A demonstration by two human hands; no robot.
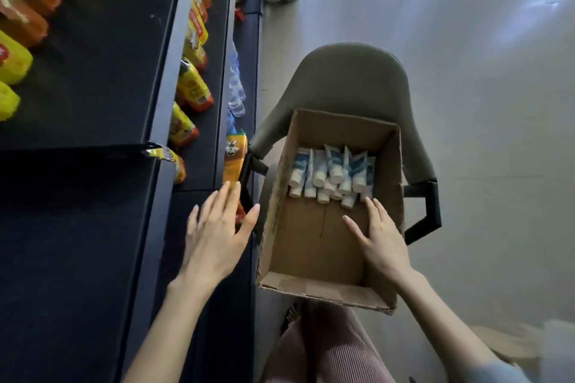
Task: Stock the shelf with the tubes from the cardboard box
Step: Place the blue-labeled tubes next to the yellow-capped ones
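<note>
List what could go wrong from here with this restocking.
The cardboard box rests on a chair, seemingly overhanging the seat; the right hand inside could tip it. The tubes lie loosely piled, so grabbing several may drop some. The left hand, near an orange packet, could knock it.

A pale grey floor (466, 121) fills the right side, glossy, with soft bluish light patches (516, 28). A grey-green padded chair (351, 78) with black armrests (433, 208) stands on it. Loose cardboard (510, 343) lies at lower right.
</note>
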